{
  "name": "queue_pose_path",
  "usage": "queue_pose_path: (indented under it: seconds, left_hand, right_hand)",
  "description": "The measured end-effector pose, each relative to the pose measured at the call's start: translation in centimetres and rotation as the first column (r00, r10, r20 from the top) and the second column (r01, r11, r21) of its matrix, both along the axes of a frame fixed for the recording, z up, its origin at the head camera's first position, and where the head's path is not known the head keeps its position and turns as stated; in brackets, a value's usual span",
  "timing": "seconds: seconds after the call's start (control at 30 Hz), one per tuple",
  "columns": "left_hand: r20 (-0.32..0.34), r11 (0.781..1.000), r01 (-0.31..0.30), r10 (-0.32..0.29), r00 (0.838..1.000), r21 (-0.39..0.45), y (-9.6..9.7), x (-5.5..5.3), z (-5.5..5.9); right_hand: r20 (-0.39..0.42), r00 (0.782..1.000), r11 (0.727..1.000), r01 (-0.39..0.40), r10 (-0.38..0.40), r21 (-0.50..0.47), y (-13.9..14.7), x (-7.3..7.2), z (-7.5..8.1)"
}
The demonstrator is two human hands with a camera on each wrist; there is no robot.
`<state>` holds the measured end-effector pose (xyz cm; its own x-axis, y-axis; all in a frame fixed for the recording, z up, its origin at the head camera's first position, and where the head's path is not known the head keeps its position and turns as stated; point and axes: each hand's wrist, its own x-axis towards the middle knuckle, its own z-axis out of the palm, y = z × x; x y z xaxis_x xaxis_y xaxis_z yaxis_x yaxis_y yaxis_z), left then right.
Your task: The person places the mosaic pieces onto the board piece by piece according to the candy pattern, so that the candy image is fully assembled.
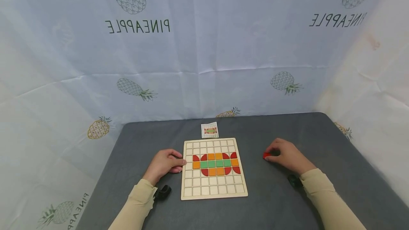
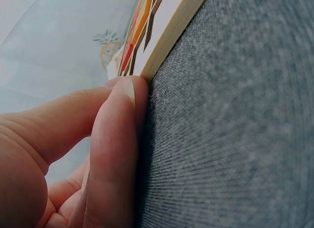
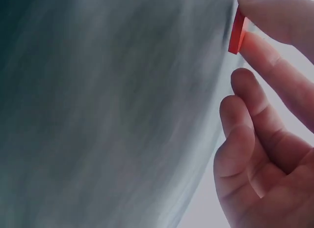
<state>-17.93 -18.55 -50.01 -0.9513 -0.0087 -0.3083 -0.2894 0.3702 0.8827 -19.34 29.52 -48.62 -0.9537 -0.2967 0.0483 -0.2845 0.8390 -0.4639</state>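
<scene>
In the head view a pale wooden grid board (image 1: 214, 190) lies on the dark table, with green square tiles (image 1: 211, 163), orange square tiles (image 1: 212, 171) and red quarter-round tiles (image 1: 205, 172) set in its middle rows. My left hand (image 1: 163, 164) holds the board's left edge, thumb and forefinger meeting at the rim in the left wrist view. Right of the board, my right hand (image 1: 285, 155) pinches a red tile (image 3: 237, 34) between thumb and forefinger, just over the table. The other fingers of that hand curl loosely and touch nothing.
Behind the board lies a small card (image 1: 210, 130) printed with a similar coloured pattern. The grey table (image 1: 268, 201) reaches to a white cloth (image 1: 198, 52) with pineapple prints at the back and sides. A dark band (image 1: 163, 192) sits at the left wrist.
</scene>
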Motion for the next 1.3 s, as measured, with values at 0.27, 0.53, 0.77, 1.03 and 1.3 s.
queue_pose_path:
  seconds: [0.27,0.53,0.77,1.03,1.3]
  left_hand:
    - [0.009,1.0,-0.004,0.004,1.0,0.004,0.1,0.0,-0.1]
    - [0.003,1.0,0.006,-0.006,1.0,0.019,-0.1,-0.1,-0.2]
    - [-0.01,0.999,0.02,-0.02,1.0,0.029,-0.2,-0.1,-0.2]
    - [-0.01,0.999,0.019,-0.019,1.0,0.026,0.2,-0.1,0.1]
    - [-0.013,1.0,0.018,-0.018,1.0,0.024,-0.1,-0.1,-0.1]
  right_hand:
    - [-0.009,0.997,0.997,-0.073,0.073,-0.027,-5.9,-0.2,0.9]
    - [-0.015,0.979,0.978,-0.202,0.202,-0.043,-14.4,0.6,2.3]
    - [-0.073,0.936,0.937,-0.348,0.345,-0.038,-19.6,1.6,2.3]
    - [-0.072,0.929,0.93,-0.366,0.364,-0.027,-22.4,2.5,1.7]
    - [-0.116,0.919,0.926,-0.377,0.377,0.026,-23.6,2.8,1.3]
